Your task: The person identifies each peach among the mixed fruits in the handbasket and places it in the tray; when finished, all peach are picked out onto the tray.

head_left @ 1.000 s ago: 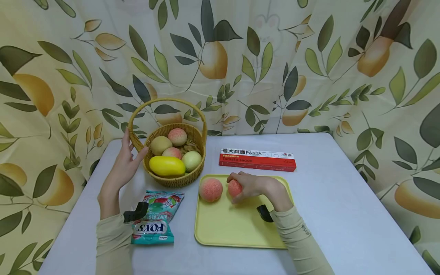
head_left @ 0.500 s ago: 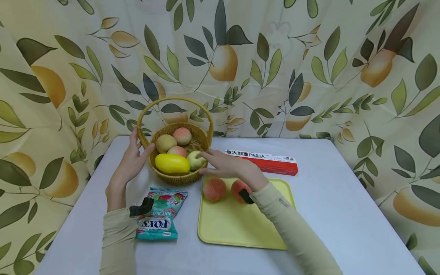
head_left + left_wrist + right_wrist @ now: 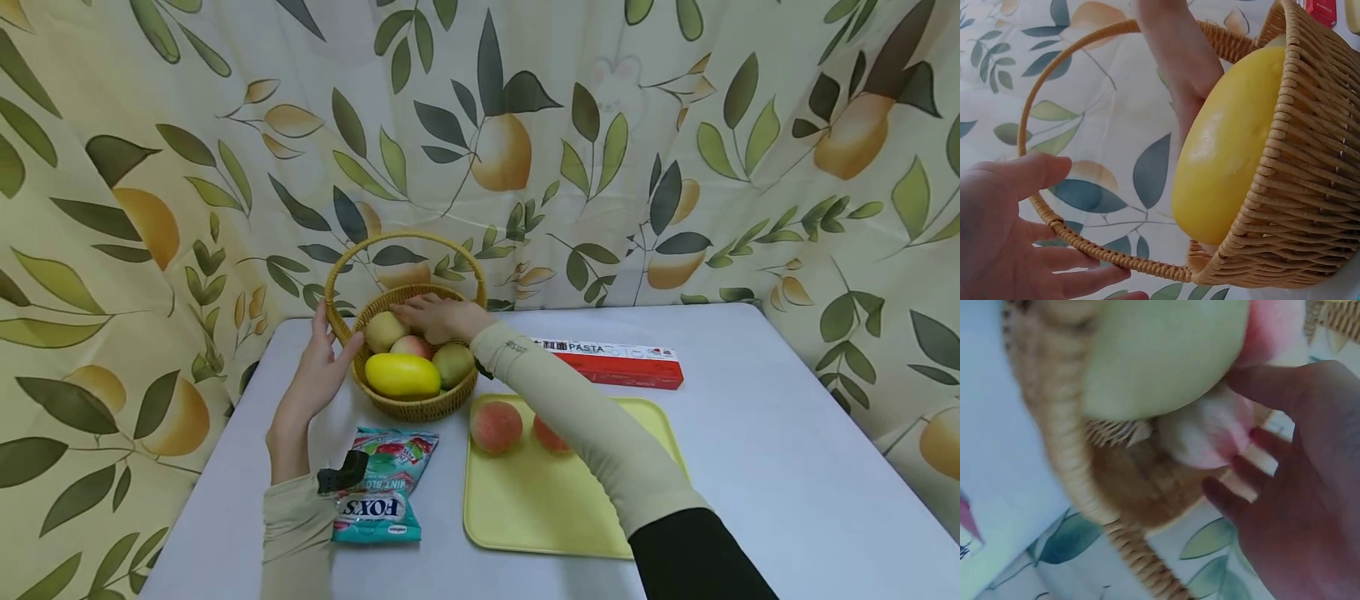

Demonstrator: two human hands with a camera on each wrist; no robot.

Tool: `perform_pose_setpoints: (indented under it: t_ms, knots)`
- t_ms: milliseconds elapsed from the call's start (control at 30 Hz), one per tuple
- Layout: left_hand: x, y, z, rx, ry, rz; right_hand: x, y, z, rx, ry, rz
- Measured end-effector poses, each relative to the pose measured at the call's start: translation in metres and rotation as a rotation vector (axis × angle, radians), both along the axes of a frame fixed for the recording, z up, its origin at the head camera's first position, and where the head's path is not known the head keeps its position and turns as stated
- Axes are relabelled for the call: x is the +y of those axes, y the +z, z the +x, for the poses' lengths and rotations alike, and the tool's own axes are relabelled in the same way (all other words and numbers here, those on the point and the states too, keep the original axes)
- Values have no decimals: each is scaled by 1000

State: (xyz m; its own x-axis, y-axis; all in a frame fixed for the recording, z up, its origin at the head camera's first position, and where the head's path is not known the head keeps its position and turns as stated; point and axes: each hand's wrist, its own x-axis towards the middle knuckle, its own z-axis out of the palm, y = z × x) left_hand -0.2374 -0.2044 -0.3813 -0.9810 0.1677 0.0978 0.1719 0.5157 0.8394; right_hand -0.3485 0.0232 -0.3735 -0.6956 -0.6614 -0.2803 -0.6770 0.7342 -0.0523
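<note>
Pink-and-cream round peach (image 3: 1204, 434): inside the tan wicker basket (image 3: 412, 410), toward twelve o'clock; no long axis.
Right hand (image 3: 442, 318): nearer; fingers wide, peach at ten o'clock in the right wrist view; contact, we cannot tell.
Left hand (image 3: 318, 371): fingers straight, basket's nine o'clock.
White surface (image 3: 750, 433): under the basket.
Room: tight beside pale-green round fruit (image 3: 1160, 362).

Head view looks forward and down over table (image 3: 780, 467); both wrist views, close-up, share wicker basket (image 3: 416, 409).

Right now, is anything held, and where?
No firm hold shows: the left hand touches the basket handle low down; the right hand is at a peach, grip unclear.
</note>
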Motion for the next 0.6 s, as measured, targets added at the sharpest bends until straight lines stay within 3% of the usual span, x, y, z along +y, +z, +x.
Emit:
perform_pose_setpoints:
  t_ms: [167, 333, 467, 600]
  knots:
    - [0, 0, -2, 16, 8, -21, -2, 1, 4, 101, -24, 36]
    - [1, 1, -2, 16, -3, -21, 7, -4, 4, 34, -136, 43]
    - [1, 0, 0, 7, -2, -27, 13, -7, 2, 57, -120, 37]
    - [-1, 1, 0, 5, 3, -41, 19, 1, 3, 65, -128, -20]
